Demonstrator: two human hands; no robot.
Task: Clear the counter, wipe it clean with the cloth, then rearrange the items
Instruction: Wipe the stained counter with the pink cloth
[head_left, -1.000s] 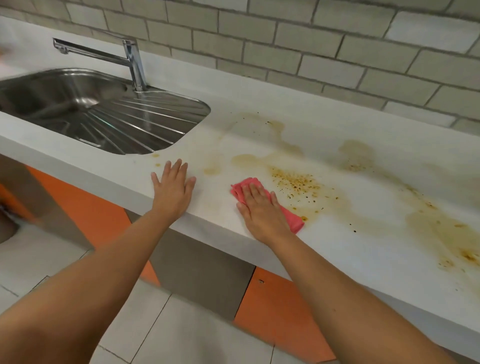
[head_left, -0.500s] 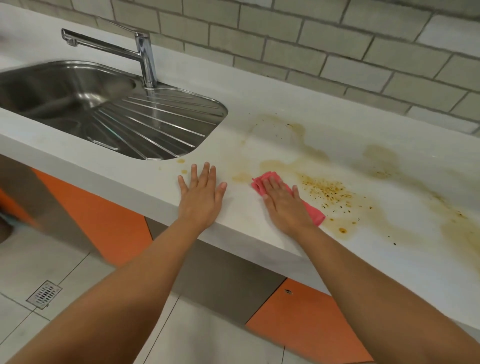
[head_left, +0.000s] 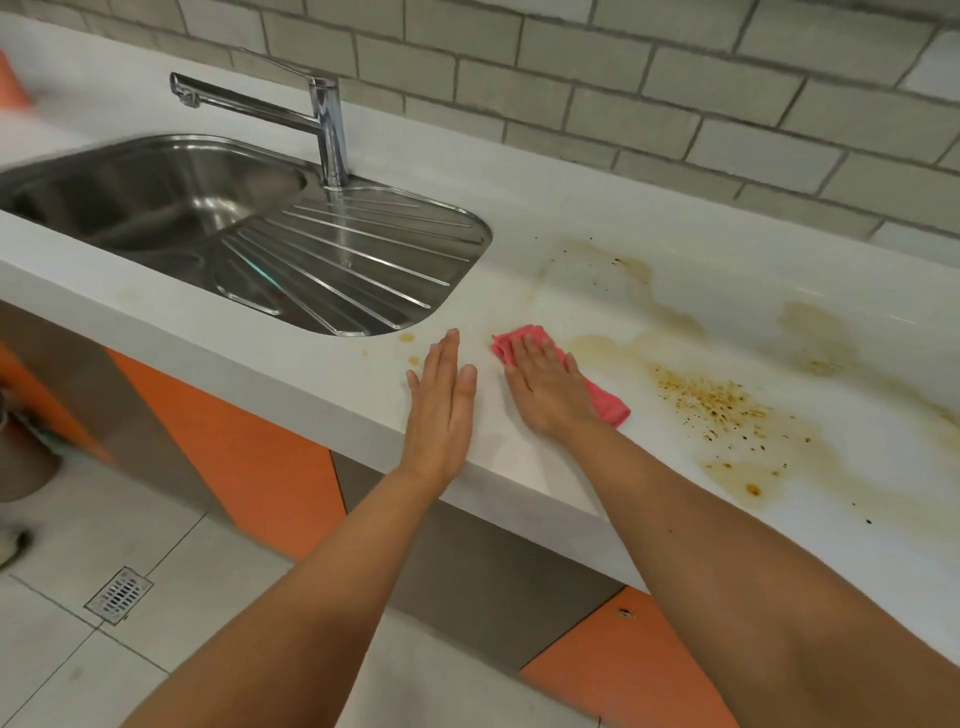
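Pressing pink cloth (head_left: 607, 404) flat to white surface (head_left: 311, 358) with right hand (head_left: 550, 389), fingers (head_left: 530, 352) straight and close together, near front edge. Resting left hand (head_left: 441, 410) palm-down just at 9 o'clock of cloth, fingers straight, holding nothing. At 3 o'clock of cloth, brown stains (head_left: 727, 410) with dark specks; at 10 o'clock, steel sink (head_left: 337, 270).
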